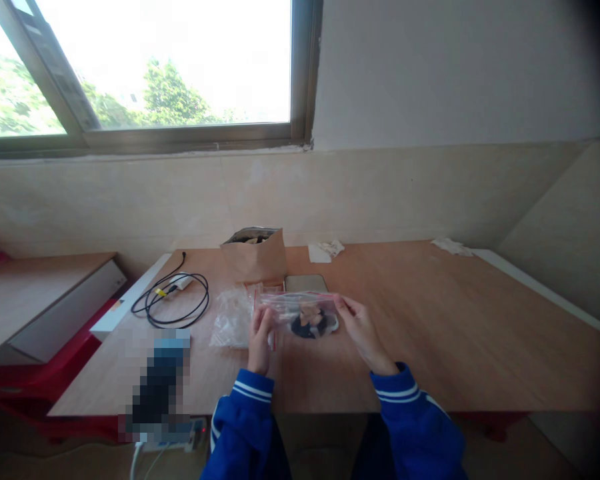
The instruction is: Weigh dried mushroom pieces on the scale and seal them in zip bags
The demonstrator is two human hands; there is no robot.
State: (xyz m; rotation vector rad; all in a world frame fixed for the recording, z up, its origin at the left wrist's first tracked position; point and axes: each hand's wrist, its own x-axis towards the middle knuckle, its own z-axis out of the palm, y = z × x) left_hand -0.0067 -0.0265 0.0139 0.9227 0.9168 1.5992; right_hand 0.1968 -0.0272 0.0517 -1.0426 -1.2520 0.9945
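Between my two hands stretches a clear zip-lock bag (300, 308) with a reddish seal line along its top. Dark and tan pieces (310, 320) lie inside it; I cannot tell their kind. My left hand (261, 331) pinches the bag's left end, and my right hand (353, 323) pinches its upper right corner. Partly behind the bag is a flat, light-topped device (306, 284) that resembles a small scale. A pile of clear plastic bags (230, 320) lies left of my left hand. Further back stands an open brown paper pouch (257, 261) with dark and tan contents.
On the left of the wooden table (430, 333) are a coiled black cable (207, 300) with a white adapter (181, 281) and a pixelated object (160, 383) at the front edge. Crumpled white tissue (333, 249) lies at the back, more tissue (451, 247) at the back right. A power strip (195, 437) sits below the edge.
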